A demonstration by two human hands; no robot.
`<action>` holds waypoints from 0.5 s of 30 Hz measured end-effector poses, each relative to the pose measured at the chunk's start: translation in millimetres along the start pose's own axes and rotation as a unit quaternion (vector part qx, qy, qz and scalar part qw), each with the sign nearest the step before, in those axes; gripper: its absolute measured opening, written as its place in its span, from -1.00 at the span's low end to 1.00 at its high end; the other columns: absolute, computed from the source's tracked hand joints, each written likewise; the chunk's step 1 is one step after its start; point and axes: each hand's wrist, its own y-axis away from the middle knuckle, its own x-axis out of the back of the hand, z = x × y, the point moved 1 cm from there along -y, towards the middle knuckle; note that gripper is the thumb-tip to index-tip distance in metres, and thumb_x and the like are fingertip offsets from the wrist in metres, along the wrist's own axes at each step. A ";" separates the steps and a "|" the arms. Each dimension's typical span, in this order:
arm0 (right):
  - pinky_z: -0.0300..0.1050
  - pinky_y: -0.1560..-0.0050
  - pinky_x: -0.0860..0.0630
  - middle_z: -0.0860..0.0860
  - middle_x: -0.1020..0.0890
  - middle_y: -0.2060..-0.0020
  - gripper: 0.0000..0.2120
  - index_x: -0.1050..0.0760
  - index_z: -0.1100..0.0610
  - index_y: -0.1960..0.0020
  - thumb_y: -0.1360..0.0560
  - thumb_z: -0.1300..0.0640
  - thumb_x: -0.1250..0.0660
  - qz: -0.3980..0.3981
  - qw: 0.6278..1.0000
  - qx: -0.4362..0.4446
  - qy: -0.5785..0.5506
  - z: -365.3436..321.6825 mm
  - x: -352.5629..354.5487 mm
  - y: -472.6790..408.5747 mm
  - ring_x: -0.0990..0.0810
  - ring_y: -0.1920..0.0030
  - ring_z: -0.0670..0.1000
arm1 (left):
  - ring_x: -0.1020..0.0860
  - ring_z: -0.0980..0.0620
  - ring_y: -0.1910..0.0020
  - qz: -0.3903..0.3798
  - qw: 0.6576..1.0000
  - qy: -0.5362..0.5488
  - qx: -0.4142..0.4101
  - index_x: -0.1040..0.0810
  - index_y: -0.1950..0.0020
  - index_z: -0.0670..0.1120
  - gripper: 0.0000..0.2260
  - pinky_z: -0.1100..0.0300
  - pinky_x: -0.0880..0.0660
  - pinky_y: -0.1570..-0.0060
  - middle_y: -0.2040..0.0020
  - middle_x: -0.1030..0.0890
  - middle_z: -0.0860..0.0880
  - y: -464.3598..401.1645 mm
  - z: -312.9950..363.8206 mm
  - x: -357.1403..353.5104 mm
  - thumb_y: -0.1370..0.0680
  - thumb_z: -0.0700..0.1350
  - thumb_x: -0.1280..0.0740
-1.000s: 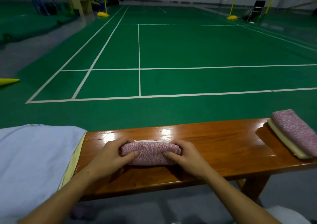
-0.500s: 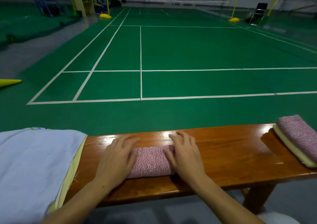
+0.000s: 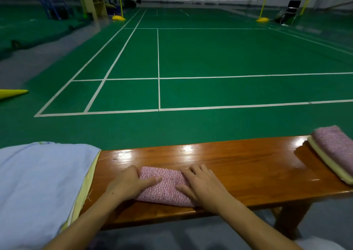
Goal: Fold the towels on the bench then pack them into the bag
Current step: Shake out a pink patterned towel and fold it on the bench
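A small folded pink towel (image 3: pixel 165 185) lies on the glossy wooden bench (image 3: pixel 248 165), near its front edge. My left hand (image 3: pixel 129 182) rests on the towel's left end, thumb laid across the top. My right hand (image 3: pixel 204 185) presses flat on its right end, fingers straight. At the bench's right end lies a stack of two folded towels, a pink one (image 3: pixel 338 146) on a pale yellow one (image 3: pixel 328 163). A light blue cloth bag (image 3: pixel 42 188) with a yellow edge covers the left end of the bench.
Beyond the bench spreads a green badminton court with white lines. Yellow net posts (image 3: pixel 262 19) and a black chair (image 3: pixel 290 10) stand far back. A yellow base tip (image 3: pixel 13 93) lies on the floor at left. Bare bench wood shows between the two towel spots.
Both hands first gripped the rolled towel's ends, then flattened it. Now the towel lies flatter and wider, with the hands pressing on its two ends.
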 end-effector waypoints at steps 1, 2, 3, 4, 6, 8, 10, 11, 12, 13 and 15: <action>0.00 -0.33 -0.40 -0.01 -0.42 -0.36 -0.34 -0.22 -0.06 -0.60 -0.63 -0.39 -0.06 -0.014 1.000 0.005 -0.024 0.2 2.4 1.0 -0.34 -0.31 0.03 | -0.52 0.17 0.28 -0.025 0.998 0.060 0.003 -0.50 0.12 -0.02 -0.46 0.21 -0.41 0.32 0.28 -0.56 0.11 -0.3 0.4 2.2 -0.37 0.44 -0.47; 0.00 -0.35 -0.40 -0.02 -0.41 -0.34 -0.34 -0.24 -0.08 -0.59 -0.61 -0.41 -0.10 -0.022 0.999 0.007 -0.047 1.2 4.4 1.3 -0.32 -0.30 0.01 | -0.55 0.17 0.24 -0.042 0.995 0.092 -0.002 -0.51 0.09 -0.03 -0.51 0.23 -0.42 0.31 0.23 -0.59 0.10 -0.7 0.0 3.0 -0.38 0.36 -0.52; 0.02 -0.37 -0.41 -0.03 -0.39 -0.33 -0.32 -0.25 -0.09 -0.59 -0.60 -0.43 -0.11 -0.022 0.997 0.008 -0.067 1.8 5.6 1.6 -0.30 -0.30 -0.02 | -0.57 0.15 0.17 -0.046 0.994 0.099 -0.018 -0.51 0.01 -0.02 -0.50 0.22 -0.45 0.27 0.13 -0.61 0.09 -1.6 0.0 2.6 -0.39 0.35 -0.52; 0.04 -0.40 -0.41 -0.04 -0.36 -0.35 -0.30 -0.25 -0.10 -0.59 -0.58 -0.46 -0.09 -0.016 0.997 0.008 -0.081 1.7 6.3 1.3 -0.28 -0.33 -0.03 | -0.57 0.13 0.10 -0.042 0.995 0.087 -0.034 -0.48 -0.06 0.00 -0.48 0.19 -0.46 0.22 0.04 -0.61 0.06 -2.6 -0.5 1.6 -0.40 0.36 -0.50; 0.08 -0.46 -0.38 -0.05 -0.30 -0.45 -0.22 -0.19 -0.10 -0.62 -0.56 -0.53 -0.01 -0.001 0.995 0.009 -0.101 0.0 6.9 -0.4 -0.23 -0.43 -0.03 | -0.57 0.10 0.06 -0.018 0.994 0.079 -0.079 -0.41 -0.11 0.05 -0.50 0.14 -0.49 0.19 -0.01 -0.59 0.04 -1.5 1.8 2.4 -0.43 0.35 -0.48; 0.12 -0.48 -0.36 -0.08 -0.27 -0.53 -0.18 -0.09 -0.12 -0.65 -0.54 -0.55 -0.02 0.009 0.990 0.009 -0.142 -2.5 8.0 -3.2 -0.22 -0.49 -0.05 | -0.61 0.09 0.11 -0.011 0.981 0.138 -0.138 -0.39 -0.11 0.07 -0.55 0.08 -0.54 0.17 0.05 -0.62 0.01 0.7 7.0 5.4 -0.46 0.27 -0.50; 0.11 -0.46 -0.39 -0.09 -0.33 -0.54 -0.14 -0.06 -0.15 -0.65 -0.51 -0.55 -0.13 0.011 0.981 0.003 -0.196 -2.9 9.3 -6.7 -0.30 -0.48 -0.06 | -0.62 0.10 0.16 -0.017 0.961 0.203 -0.187 -0.41 -0.10 0.07 -0.61 0.08 -0.54 0.17 0.07 -0.64 -0.01 5.4 14.1 10.0 -0.48 0.16 -0.54; 0.09 -0.43 -0.43 -0.09 -0.38 -0.52 -0.12 -0.08 -0.17 -0.64 -0.48 -0.55 -0.21 0.006 0.973 -0.003 -0.230 -2.3 11.0 -8.4 -0.38 -0.45 -0.07 | -0.63 0.10 0.15 -0.018 0.953 0.226 -0.200 -0.42 -0.10 0.06 -0.63 0.10 -0.56 0.18 0.05 -0.65 0.00 7.0 16.4 11.7 -0.49 0.11 -0.55; 0.08 -0.38 -0.50 -0.09 -0.45 -0.47 -0.13 -0.13 -0.18 -0.62 -0.45 -0.52 -0.31 -0.002 0.962 -0.006 -0.274 -1.0 12.2 -10.4 -0.47 -0.39 -0.09 | -0.66 0.08 0.11 -0.014 0.949 0.241 -0.205 -0.43 -0.12 0.04 -0.64 0.10 -0.59 0.17 0.02 -0.66 0.00 7.0 16.8 12.3 -0.50 0.07 -0.55; 0.07 -0.32 -0.57 -0.10 -0.52 -0.41 -0.16 -0.20 -0.18 -0.58 -0.43 -0.46 -0.41 -0.010 0.944 -0.005 -0.330 0.3 12.8 -11.9 -0.55 -0.31 -0.12 | -0.68 0.05 0.07 -0.006 0.946 0.250 -0.207 -0.44 -0.14 0.02 -0.65 0.09 -0.63 0.14 -0.01 -0.67 -0.01 6.8 17.1 12.8 -0.51 0.03 -0.54; 0.09 -0.21 -0.65 -0.09 -0.62 -0.26 -0.26 -0.33 -0.15 -0.48 -0.41 -0.26 -0.57 -0.019 0.902 -0.005 -0.431 2.7 12.2 -13.7 -0.66 -0.18 -0.12 | -0.70 0.01 0.02 0.007 0.942 0.266 -0.205 -0.46 -0.17 -0.01 -0.66 0.03 -0.67 0.09 -0.05 -0.69 -0.04 6.2 17.0 13.1 -0.52 -0.02 -0.54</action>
